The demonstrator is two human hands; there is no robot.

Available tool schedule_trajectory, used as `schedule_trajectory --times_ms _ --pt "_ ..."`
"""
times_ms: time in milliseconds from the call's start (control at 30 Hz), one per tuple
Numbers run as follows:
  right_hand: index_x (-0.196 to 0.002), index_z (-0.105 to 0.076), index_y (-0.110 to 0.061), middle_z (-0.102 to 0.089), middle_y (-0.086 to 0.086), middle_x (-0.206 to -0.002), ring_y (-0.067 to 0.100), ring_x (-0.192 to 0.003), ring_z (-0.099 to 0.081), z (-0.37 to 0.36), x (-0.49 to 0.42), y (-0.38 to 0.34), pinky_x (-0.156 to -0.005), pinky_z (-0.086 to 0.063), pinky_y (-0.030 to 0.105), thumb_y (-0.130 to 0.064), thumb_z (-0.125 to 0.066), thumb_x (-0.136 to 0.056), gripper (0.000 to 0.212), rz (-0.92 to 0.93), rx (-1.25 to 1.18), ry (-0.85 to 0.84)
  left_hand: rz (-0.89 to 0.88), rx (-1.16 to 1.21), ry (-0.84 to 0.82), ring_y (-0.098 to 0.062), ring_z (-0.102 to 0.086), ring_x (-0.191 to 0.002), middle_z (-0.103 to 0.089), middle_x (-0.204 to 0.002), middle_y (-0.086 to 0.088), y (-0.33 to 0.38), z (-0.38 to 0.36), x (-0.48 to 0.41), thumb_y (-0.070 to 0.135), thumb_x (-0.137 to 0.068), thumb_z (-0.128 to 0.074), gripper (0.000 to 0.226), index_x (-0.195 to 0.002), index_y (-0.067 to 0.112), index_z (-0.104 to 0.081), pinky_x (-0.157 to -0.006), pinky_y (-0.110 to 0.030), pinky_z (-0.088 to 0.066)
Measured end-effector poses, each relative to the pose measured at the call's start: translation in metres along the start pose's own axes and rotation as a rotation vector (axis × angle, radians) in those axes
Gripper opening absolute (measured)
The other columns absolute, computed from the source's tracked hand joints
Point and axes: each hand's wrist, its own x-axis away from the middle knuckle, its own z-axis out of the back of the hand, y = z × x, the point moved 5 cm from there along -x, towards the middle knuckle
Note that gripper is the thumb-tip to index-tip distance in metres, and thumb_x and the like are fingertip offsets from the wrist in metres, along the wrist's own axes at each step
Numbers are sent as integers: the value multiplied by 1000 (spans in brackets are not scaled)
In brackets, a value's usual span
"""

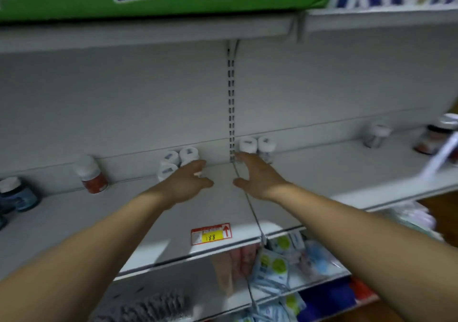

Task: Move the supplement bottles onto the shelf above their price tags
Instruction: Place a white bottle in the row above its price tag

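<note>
1. Left hand: fingers spread, empty, reaching at three white-capped bottles at the shelf back
2. Right hand: open, empty, touching two bottles
3. Price tag: front edge
4. Risk: blind sweep may topple the bunched bottles

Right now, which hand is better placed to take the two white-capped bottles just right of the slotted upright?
The right hand: its open fingers reach the two white-capped bottles; the left hand is beside another cluster.
</note>
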Motion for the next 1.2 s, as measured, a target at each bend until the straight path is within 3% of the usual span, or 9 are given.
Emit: schedule_trajectory --times_ms 67,133,400,567,767,1067,1200 --pt "-147 -23 -22 -27 7 -153 24 -137 -32 29 28 7 -109 -27 27 -35 -62 -87 73 -74 86 29 -57 -75 -82 -15 -40 -124 -42 -137 0 26 -16 1 27 -85 -63 59 -138 27 -37 -102 -23 -34" --pt "-146 -27 -21 -33 12 -149 26 -134 -35 57 60 18 -107 -30 28 -35 -64 -85 73 -135 176 61 -140 -87 -133 -19 -37 -133 -33 -149 0 60 -37 3 29 -86 -62 67 -143 27 -28 -107 -30 -35" --pt "-148 -23 -21 -29 8 -152 26 -136 -33 183 205 102 -107 -30 32 -39 -59 -88 72 -397 274 180 -438 -179 -270 -25 -36 -134 -27 -152 -5 211 -157 35 29 -87 -60 70 -146 25 -23 -104 -28 -31" --pt "-147 -25 -21 -28 5 -153 23 -136 -34 253 285 172 -107 -30 31 -38 -59 -88 70 -500 264 278 -489 -156 -307 -27 -33 -135 -24 -154 -7 284 -241 36 29 -89 -59 70 -147 27 -19 -104 -32 -30" --pt "-145 -29 -18 -32 5 -151 21 -137 -32 319 352 255 -106 -27 25 -32 -61 -89 66 -564 228 354 -429 -88 -318 -30 -30 -137 -20 -155 -7 341 -329 17 25 -90 -58 70 -148 24 -18 -106 -35 -29" --pt "-144 -31 -20 -39 6 -146 26 -133 -38 331 276 343 -106 -33 33 -35 -61 -86 66 -503 161 306 -295 -36 -253 -30 -27 -138 -17 -155 -7 344 -374 -73 24 -89 -60 75 -148 23 -14 -108 -37 -29" --pt "-143 -31 -18 -40 7 -145 26 -129 -41 316 202 373 -95 -33 26 -33 -59 -88 64 -459 131 210 -234 -1 -219 -27 -31 -136 -23 -153 -8 337 -382 -134 22 -89 -61 74 -147 18 -16 -102 -32 -32"
